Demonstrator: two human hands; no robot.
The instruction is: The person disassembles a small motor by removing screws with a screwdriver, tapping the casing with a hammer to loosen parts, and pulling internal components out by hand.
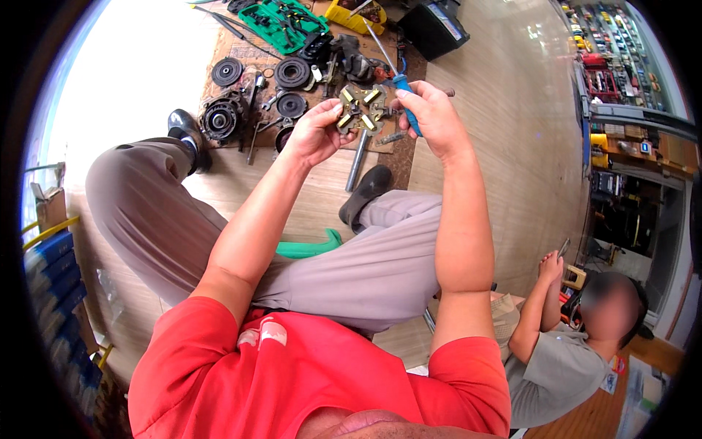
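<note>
My left hand (316, 133) is closed on the edge of a round brush holder plate (357, 110), a dark metal disc with several brass-coloured pieces set around a central opening. In my right hand (439, 121) is a screwdriver (403, 82) with a blue handle. Its shaft points up and away from me, off the plate. The fingertips of the right hand are close to the plate's right side; whether they touch it I cannot tell. Below the plate, a metal tube (357, 162) lies on the floor.
Black pulleys (293, 73), a round housing (221, 118) and hand tools lie on a cardboard sheet (252, 50). Beyond are a green tool case (281, 23), a yellow tray (351, 13) and a black battery (433, 31). A person (563, 366) sits at lower right, holding a phone.
</note>
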